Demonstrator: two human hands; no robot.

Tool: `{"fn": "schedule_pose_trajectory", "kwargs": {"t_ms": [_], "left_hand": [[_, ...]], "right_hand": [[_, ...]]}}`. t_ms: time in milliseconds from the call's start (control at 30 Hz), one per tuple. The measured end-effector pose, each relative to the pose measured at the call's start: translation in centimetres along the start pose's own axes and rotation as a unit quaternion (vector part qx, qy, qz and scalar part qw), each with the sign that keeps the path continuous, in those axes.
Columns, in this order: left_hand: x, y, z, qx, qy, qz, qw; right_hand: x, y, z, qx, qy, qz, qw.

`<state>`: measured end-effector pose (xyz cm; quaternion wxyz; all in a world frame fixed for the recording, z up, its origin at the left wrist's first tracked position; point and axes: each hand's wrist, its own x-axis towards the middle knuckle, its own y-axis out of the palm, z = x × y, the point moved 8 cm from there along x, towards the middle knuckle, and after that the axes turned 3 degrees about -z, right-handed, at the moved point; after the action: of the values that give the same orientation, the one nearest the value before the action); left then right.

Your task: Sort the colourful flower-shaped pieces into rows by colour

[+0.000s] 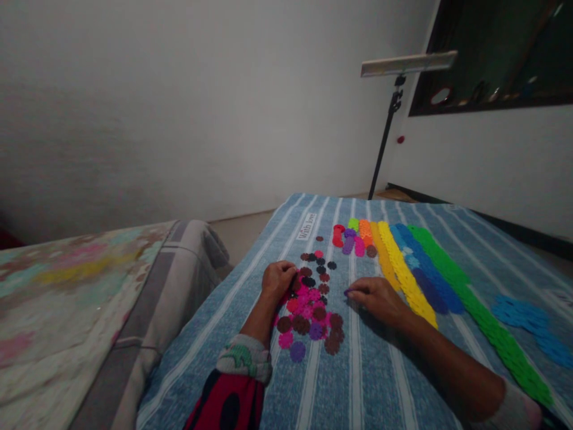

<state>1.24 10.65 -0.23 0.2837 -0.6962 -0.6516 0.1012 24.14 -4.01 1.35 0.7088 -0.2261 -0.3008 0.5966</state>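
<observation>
A loose pile of small round pieces point(307, 310) in pink, brown, black and purple lies on the blue striped cloth point(250, 298). At the pile's upper left edge is my left hand point(278, 279), its fingers pressed together; what they hold, if anything, is too small to tell. To the right of the pile, my right hand point(375, 298) pinches a small purple piece point(347, 292) just above the cloth. Beyond it lie overlapping rows of pieces: yellow point(405, 278), blue point(436, 275) and green point(492, 322). Short red, purple and orange groups point(365, 230) sit at their far left.
Light blue pieces point(532, 325) lie at the right. A "With love" print point(307, 227) shows on the cloth. To the left stands another surface with a patterned cover point(76, 298). A black stand point(385, 137) with a light bar rises behind the far edge.
</observation>
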Motion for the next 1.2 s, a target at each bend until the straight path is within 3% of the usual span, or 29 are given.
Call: {"fn": "schedule_pose_trajectory", "kwargs": {"t_ms": [267,500,900,1067,1200], "left_hand": [[-0.1,-0.1,0.2,0.019,-0.018,0.0,1.0],[-0.2,0.0,0.4,0.012,-0.017,0.001,1.0],[-0.2,0.0,0.3,0.025,-0.02,0.007,0.999],[-0.3,0.1,0.4,0.027,-0.018,0.003,0.999],[-0.3,0.3,0.4,0.029,-0.027,0.002,0.999]], "right_hand": [[8.2,-3.2,-3.7,-0.099,0.07,-0.094,0.988],[11.7,-2.5,-4.7,-0.162,0.084,-0.101,0.978],[11.6,-2.0,-4.2,-0.242,0.082,-0.096,0.962],[9.9,-2.0,-3.7,-0.232,0.078,-0.106,0.964],[7.6,-0.8,-2.5,-0.196,0.052,-0.087,0.975]]}}
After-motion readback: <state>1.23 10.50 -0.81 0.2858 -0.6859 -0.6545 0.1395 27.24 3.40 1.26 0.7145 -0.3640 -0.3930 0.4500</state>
